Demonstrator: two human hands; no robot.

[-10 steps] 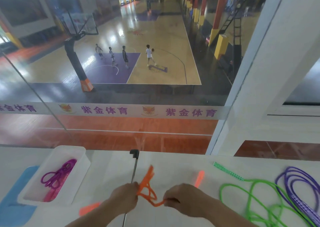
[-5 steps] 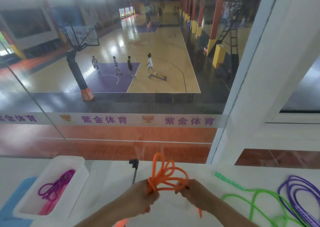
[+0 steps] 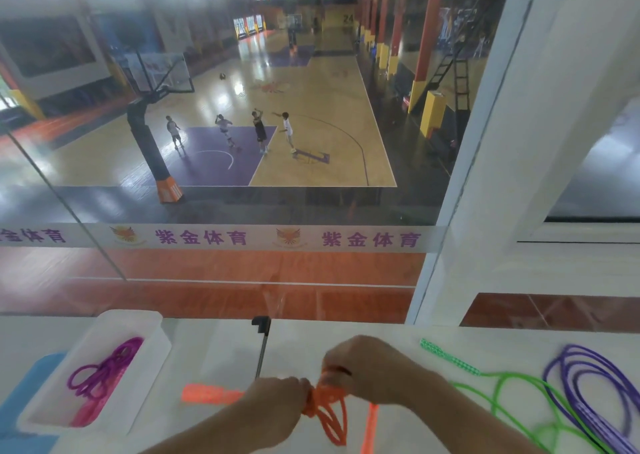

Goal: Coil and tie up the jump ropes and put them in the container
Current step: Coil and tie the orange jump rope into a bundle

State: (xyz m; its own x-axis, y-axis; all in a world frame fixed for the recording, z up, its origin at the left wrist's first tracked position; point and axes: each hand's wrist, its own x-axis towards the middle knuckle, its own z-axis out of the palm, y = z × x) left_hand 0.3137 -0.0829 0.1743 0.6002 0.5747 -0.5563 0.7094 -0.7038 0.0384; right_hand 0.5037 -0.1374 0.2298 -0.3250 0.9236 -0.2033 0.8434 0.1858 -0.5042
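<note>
Both of my hands hold a coiled orange jump rope (image 3: 330, 419) over the white table (image 3: 388, 341). My left hand (image 3: 277, 405) grips the bundle at its top, and my right hand (image 3: 360, 367) pinches a strand just above it. The loops hang down between my forearms. One orange handle (image 3: 207, 394) sticks out left of my left hand, the other (image 3: 369, 431) hangs below my right wrist. At the left stands the white container (image 3: 152, 349) with a coiled magenta rope (image 3: 100, 377) inside.
A loose green rope (image 3: 498, 389) with a patterned handle lies at the right, a purple rope (image 3: 581, 388) beyond it. A blue mat (image 3: 24, 388) lies under the container. A glass pane with a black clamp (image 3: 260, 324) runs along the table's far edge.
The orange loops, raised upright between my hands half a second ago, now hang downward. My right hand has moved above the bundle. The view has tilted up slightly.
</note>
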